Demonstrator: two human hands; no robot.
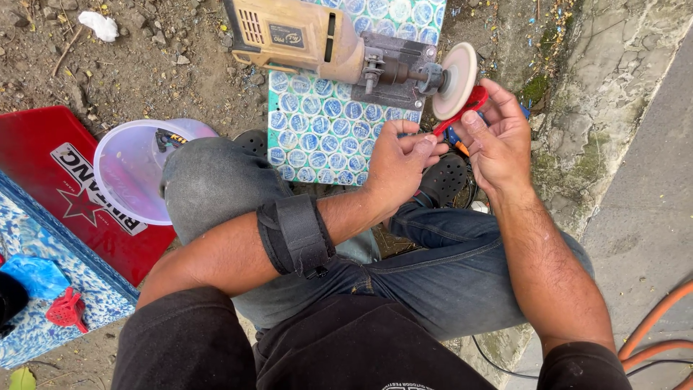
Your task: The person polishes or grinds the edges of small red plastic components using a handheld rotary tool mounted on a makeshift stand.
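My left hand (395, 160) and my right hand (498, 137) together hold a small flat red piece (462, 110). Its upper end rests against the pale round disc (455, 79) of a tan electric drill (310, 36). The drill lies sideways in a metal clamp (393, 68) on a board covered with blue and white bottle caps (325, 123). My left forearm wears a black elbow strap (296, 235). I sit with knees bent in jeans.
A clear plastic tub (133, 170) stands by my left knee on a red panel (50, 173). A blue patterned slab (43, 289) carries a small red piece (66, 309). Orange hose (653, 325) runs at right on concrete. Dirt ground lies above.
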